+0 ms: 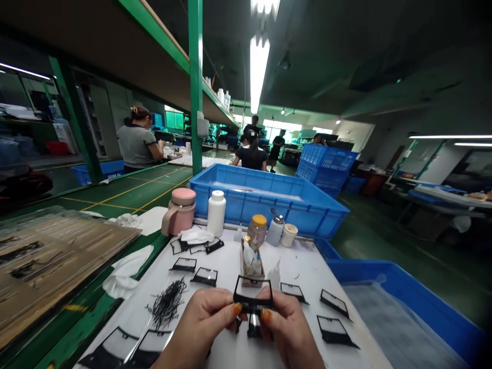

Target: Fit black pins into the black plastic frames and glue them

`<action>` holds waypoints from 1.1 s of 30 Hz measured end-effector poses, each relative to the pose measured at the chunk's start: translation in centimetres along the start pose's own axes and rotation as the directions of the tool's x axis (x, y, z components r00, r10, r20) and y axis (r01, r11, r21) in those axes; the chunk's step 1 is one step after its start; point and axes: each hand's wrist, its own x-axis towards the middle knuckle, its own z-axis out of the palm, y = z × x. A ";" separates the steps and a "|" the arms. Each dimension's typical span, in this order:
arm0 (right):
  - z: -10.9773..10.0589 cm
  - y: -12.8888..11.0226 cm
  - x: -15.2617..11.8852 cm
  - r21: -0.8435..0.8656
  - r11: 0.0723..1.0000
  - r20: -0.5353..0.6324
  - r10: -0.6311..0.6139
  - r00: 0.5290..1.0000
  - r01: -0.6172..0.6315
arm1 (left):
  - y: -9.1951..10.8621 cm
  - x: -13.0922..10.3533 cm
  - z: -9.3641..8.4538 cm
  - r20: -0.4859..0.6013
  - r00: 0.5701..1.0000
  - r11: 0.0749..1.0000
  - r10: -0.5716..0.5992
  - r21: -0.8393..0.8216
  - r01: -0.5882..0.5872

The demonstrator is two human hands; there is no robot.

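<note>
Between my two hands is a black plastic frame with a clear window (pixel 252 299), raised above the white work surface. My left hand (pixel 211 315) pinches its lower left edge, thumb in front. On the lower right edge, my right hand (pixel 286 323) grips in the same way. Orange-tinted coverings or stains show on both thumb tips. Partly hidden below the hands lies another black frame (pixel 253 326). Similar frames rest to the right (pixel 333 330) and to the left (pixel 205 277). A pile of thin black strips (pixel 168 303) lies left of my left hand.
Behind my hands stand a small box of bottles (pixel 252 264), a yellow-lidded jar (pixel 257 229), a white bottle (pixel 216 213) and a pink mug (pixel 181 211). A large blue crate (pixel 269 205) sits beyond; another blue bin (pixel 388 277) is right. People work farther back.
</note>
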 end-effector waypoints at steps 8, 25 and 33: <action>-0.3 0.9 0.6 0.071 0.996 -0.019 0.054 0.998 -0.052 | -0.2 0.1 0.0 0.003 1.000 1.000 -0.014 -0.009 0.014; -4.5 -2.2 0.6 -0.284 0.955 -0.425 -0.210 0.880 0.090 | -0.3 -0.1 -0.2 -0.129 0.987 0.994 -0.099 -0.056 0.093; -7.0 -2.0 2.0 -0.643 0.743 -0.512 -0.236 0.826 -0.186 | -0.5 -0.2 -0.4 -0.169 0.977 0.985 -0.133 -0.134 0.111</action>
